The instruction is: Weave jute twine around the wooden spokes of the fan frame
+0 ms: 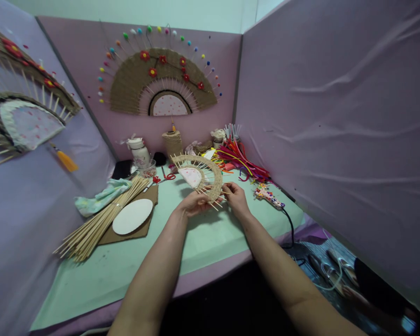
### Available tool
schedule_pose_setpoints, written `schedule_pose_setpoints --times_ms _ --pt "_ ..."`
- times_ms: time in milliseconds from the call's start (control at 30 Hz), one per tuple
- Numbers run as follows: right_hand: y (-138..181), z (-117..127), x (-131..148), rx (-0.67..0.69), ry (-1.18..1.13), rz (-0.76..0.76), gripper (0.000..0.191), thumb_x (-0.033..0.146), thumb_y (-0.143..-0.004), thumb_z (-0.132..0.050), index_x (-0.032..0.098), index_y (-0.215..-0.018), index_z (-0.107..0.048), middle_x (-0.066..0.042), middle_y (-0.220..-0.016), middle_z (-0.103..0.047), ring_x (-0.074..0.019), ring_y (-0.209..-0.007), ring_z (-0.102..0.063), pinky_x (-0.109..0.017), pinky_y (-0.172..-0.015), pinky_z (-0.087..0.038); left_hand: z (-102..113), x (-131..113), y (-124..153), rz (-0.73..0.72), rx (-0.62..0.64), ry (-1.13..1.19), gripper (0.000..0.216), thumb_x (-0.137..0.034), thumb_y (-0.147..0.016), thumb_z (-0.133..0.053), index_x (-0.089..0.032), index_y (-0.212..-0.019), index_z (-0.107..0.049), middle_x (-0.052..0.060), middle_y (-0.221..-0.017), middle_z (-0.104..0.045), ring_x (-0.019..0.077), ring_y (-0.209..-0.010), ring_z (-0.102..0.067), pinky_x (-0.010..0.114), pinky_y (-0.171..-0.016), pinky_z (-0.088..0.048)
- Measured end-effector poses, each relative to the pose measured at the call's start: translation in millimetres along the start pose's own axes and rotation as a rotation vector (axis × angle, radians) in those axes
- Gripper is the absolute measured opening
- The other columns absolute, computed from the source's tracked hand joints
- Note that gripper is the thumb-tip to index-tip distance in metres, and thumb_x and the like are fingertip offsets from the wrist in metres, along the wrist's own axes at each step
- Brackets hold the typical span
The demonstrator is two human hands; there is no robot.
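Observation:
A half-round fan [216, 179] of thin sticks woven with tan twine is held up above the table, tilted. Its inner half-disc [190, 177] is white with small pink dots. My left hand [195, 203] grips the fan from below at its lower edge, some fingers hidden behind it. At the fan's right rim, my right hand [236, 199] is closed in a pinch close to the stick ends; whatever lies between its fingertips is too small to make out.
Left on the table [126, 270] lie a bundle of sticks [105, 219], a white oval [133, 216] and cardboard [150, 224]. Behind are red scissors [168, 177], a twine spool [173, 144] and pipe cleaners [243, 161]. A corded glue gun [269, 196] lies right. Finished fans [126, 88] hang on the walls.

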State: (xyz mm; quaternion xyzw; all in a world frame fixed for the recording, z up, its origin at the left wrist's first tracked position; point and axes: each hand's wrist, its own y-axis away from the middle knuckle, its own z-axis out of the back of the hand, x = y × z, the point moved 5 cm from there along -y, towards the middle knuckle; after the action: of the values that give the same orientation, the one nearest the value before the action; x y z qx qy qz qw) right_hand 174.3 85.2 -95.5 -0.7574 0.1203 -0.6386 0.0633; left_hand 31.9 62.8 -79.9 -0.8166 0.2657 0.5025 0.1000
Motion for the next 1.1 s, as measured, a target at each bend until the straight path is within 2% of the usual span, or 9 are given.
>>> schedule_pose_setpoints --times_ms 100,233,433,567,700,833,1000,1100 --pt "0 1 1 -0.006 0.025 -0.003 0.030 0.045 -0.067 -0.066 0.017 -0.070 -0.056 0.003 -0.060 -0.052 -0.0083 -0.050 -0.036 -0.022 -0.048 -0.030 1 1 0 -0.005 0.001 0.031 0.053 -0.001 -0.061 -0.060 -0.012 -0.113 -0.058 0.011 -0.098 -0.071 0.0203 -0.085 -0.068 0.033 -0.080 -0.051" --pt "2 -2 4 0.042 -0.011 -0.003 0.030 0.045 -0.068 -0.066 0.017 -0.071 -0.056 0.003 -0.058 -0.054 -0.0078 -0.048 -0.035 -0.022 -0.047 -0.029 4 3 0 0.013 -0.039 0.098 0.053 0.001 -0.060 -0.059 -0.014 -0.111 -0.058 0.008 -0.091 -0.071 0.0169 -0.075 -0.067 0.029 -0.070 -0.052" --pt "6 -9 8 0.138 -0.035 -0.006 0.025 0.041 -0.070 -0.066 0.018 -0.070 -0.057 0.003 -0.060 -0.057 -0.0080 -0.049 -0.037 -0.022 -0.048 -0.030 7 10 -7 0.053 -0.161 0.199 0.029 -0.010 -0.071 -0.063 -0.012 -0.101 -0.060 0.006 -0.078 -0.068 0.0113 -0.055 -0.061 0.023 -0.053 -0.048" --pt "5 -7 5 0.104 -0.053 -0.007 0.023 0.038 -0.068 -0.068 0.017 -0.072 -0.058 0.003 -0.062 -0.056 -0.0080 -0.051 -0.041 -0.022 -0.050 -0.033 9 11 -8 0.046 -0.145 0.202 0.029 -0.005 -0.070 -0.061 -0.010 -0.099 -0.062 0.008 -0.080 -0.070 0.0153 -0.068 -0.066 0.027 -0.066 -0.052" --pt "4 -5 4 0.099 -0.033 0.032 0.023 0.038 -0.069 -0.067 0.017 -0.076 -0.060 0.001 -0.070 -0.061 -0.0113 -0.061 -0.051 -0.024 -0.060 -0.041 12 9 -7 0.040 -0.121 0.185 0.029 -0.003 -0.070 -0.059 -0.006 -0.099 -0.064 0.012 -0.088 -0.071 0.0183 -0.078 -0.068 0.031 -0.080 -0.052" --pt "3 -4 7 0.087 -0.009 0.069 0.024 0.039 -0.070 -0.066 0.018 -0.078 -0.059 0.000 -0.072 -0.061 -0.0135 -0.066 -0.054 -0.026 -0.065 -0.043 14 8 -8 0.029 -0.098 0.163 0.029 -0.003 -0.070 -0.057 -0.006 -0.098 -0.063 0.015 -0.092 -0.071 0.0205 -0.081 -0.068 0.034 -0.085 -0.050" --pt "2 -1 9 0.049 0.007 0.100 0.022 0.037 -0.072 -0.063 0.018 -0.082 -0.058 0.000 -0.071 -0.058 -0.0123 -0.064 -0.050 -0.025 -0.062 -0.042 21 6 -8 0.022 -0.112 0.149 0.031 -0.002 -0.072 -0.055 -0.004 -0.103 -0.061 0.017 -0.094 -0.071 0.0202 -0.084 -0.068 0.033 -0.088 -0.049" --pt "1 0 7 0.028 0.001 0.101 0.023 0.036 -0.071 -0.064 0.018 -0.084 -0.058 0.001 -0.072 -0.058 -0.0116 -0.063 -0.049 -0.024 -0.061 -0.041 22 3 -6 0.041 -0.069 0.145 0.033 -0.003 -0.074 -0.054 -0.004 -0.107 -0.060 0.017 -0.098 -0.070 0.0212 -0.087 -0.068 0.033 -0.086 -0.049"
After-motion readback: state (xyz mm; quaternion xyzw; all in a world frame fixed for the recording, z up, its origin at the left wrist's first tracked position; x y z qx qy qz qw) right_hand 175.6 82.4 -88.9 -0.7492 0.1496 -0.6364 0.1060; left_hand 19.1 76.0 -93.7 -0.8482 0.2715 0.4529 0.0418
